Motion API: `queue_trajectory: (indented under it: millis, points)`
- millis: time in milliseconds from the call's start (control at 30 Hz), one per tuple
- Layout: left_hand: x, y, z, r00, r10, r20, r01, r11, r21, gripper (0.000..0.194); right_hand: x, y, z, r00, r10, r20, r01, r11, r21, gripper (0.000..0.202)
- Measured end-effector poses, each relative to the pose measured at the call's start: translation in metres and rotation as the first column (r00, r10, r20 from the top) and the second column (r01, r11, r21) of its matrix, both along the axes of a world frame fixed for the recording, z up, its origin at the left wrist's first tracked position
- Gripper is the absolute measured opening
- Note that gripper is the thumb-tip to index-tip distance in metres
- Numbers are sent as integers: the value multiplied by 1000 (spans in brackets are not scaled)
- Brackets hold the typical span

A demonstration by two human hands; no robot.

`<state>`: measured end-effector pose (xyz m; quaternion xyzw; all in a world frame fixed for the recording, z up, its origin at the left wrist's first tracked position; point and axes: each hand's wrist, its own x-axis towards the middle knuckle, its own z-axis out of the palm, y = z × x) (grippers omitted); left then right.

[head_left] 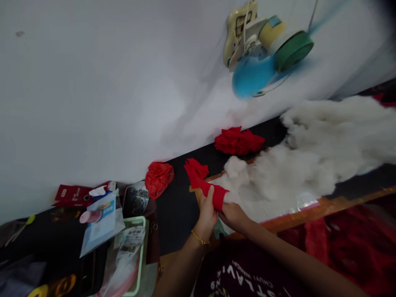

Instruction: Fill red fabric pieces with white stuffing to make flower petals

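A person in a dark maroon shirt (238, 270) works a red cloth piece (221, 197) above the left end of a board (340, 203) on a black bench (179, 225). The left hand (208, 211), a gold bangle (199, 238) at its wrist, is wrapped around the cloth, thumb on top; the right hand (233, 216) meets the piece's right end, its fingertips hidden, so whether they pinch anything cannot be told. White stuffing (293, 173) shows beside that end and spreads in a heap toward the board's right end. Along the bench's wall-side edge sit a red cloth pile (238, 141) and, farther left, a red plastic bag (159, 178). Toward the bench's left end, a pink bottle (90, 216) lies on a pale packet (100, 235) near a light green basket (142, 243). A fan (292, 51) with blurred blue blades hangs above.
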<state>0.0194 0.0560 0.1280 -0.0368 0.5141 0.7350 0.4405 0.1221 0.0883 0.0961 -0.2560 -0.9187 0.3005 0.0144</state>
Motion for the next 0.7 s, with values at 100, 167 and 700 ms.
queue_trajectory:
  millis: [100,167,700]
  points:
    - [-4,0,1,1000,17,-25,-18,999,-28,34,1,0,1,999,9,-51,-11,999,-36,24]
    - [-13,-1,1,997,55,-47,-56,998,-14,35,10,0,4,992,20,-127,-28,998,-63,30]
    - [-26,8,-9,956,54,288,-10,989,-150,30,5,12,9,941,106,-320,2,947,322,33]
